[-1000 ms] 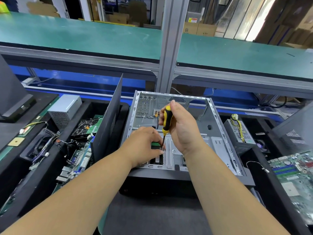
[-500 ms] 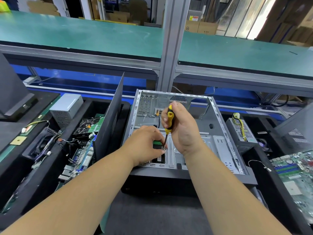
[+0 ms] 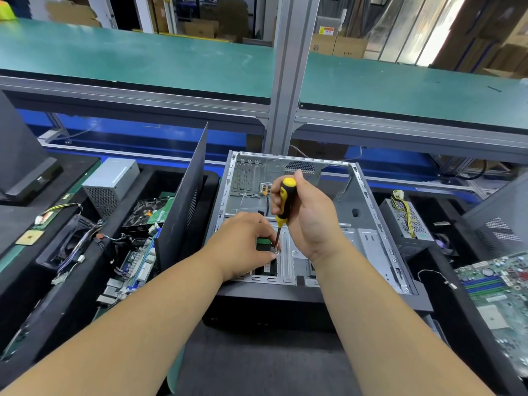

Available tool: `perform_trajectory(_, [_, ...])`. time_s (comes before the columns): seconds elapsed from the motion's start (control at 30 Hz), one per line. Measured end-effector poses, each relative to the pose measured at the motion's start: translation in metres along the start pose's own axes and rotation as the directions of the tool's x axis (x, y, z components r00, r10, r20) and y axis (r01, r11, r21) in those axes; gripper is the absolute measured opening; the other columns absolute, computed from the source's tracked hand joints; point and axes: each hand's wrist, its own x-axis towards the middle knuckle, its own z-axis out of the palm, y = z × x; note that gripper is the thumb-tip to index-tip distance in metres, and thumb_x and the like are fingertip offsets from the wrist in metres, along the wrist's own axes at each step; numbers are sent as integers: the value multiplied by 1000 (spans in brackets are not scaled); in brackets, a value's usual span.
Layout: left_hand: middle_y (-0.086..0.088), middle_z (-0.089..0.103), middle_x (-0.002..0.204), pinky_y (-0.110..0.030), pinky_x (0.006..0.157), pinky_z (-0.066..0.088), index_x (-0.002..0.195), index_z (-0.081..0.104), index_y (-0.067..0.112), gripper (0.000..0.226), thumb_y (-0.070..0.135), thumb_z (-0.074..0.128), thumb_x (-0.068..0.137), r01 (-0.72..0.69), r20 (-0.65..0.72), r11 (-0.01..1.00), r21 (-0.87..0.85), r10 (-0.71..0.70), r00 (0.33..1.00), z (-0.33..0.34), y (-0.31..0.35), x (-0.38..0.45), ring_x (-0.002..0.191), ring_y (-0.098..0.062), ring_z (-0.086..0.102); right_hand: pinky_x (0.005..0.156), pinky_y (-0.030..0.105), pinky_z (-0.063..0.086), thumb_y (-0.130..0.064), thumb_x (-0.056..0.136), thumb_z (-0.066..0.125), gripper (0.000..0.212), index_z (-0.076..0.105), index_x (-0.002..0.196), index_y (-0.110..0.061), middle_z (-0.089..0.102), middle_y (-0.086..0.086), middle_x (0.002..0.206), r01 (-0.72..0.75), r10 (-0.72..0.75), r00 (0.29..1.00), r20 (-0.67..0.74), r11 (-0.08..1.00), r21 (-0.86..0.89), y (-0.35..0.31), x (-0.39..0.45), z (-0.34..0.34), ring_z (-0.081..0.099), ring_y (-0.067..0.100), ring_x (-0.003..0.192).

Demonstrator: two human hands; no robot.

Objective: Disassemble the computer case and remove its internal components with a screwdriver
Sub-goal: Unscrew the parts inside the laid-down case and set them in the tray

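An open grey computer case lies on its side in front of me, its inside mostly bare metal. My right hand grips a yellow-and-black screwdriver upright, its tip down on a screw near the drive bay. My left hand lies beside the tip, fingers curled over a green-edged component in the bay and pinching at the screw. Most of that component is hidden under the hand.
A black side panel leans upright left of the case. Left bins hold a silver power supply, boards and cables. Right of the case sit another power supply and a green motherboard. A metal post rises behind.
Both hands stay at the same screw. The screwdriver handle has turned slightly in my right hand and the view has shifted a little; the case has not moved.
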Motion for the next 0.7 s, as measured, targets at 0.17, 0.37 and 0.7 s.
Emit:
perform_trajectory(0.17, [20,57,103,-36,102,40,89,71,35,10,36,74,79,8,-21,1000,-23,-9,1000,1,0,-1,113,-7,44,51,22,37,-52,103,27,56,61,83,-13,45,-2,57,-15,16,1000,-17,999,52,3,1,5,39,12,52])
perform_trajectory(0.37, [20,56,106,-36,105,35,90,71,36,11,35,72,79,-6,-12,1000,-21,6,1000,1,-2,-1,116,-8,42,56,21,40,-40,95,50,28,46,80,-16,49,-1,64,56,-55,998,18,997,-47,3,-3,2,42,15,57])
perform_trajectory(0.7, [19,55,103,-37,103,37,89,72,34,9,35,72,80,-4,-15,1000,-3,4,1000,1,-1,0,112,-9,44,66,28,46,-49,97,40,47,70,78,-18,59,3,71,20,-18,1000,19,993,-113,4,-4,0,54,17,65])
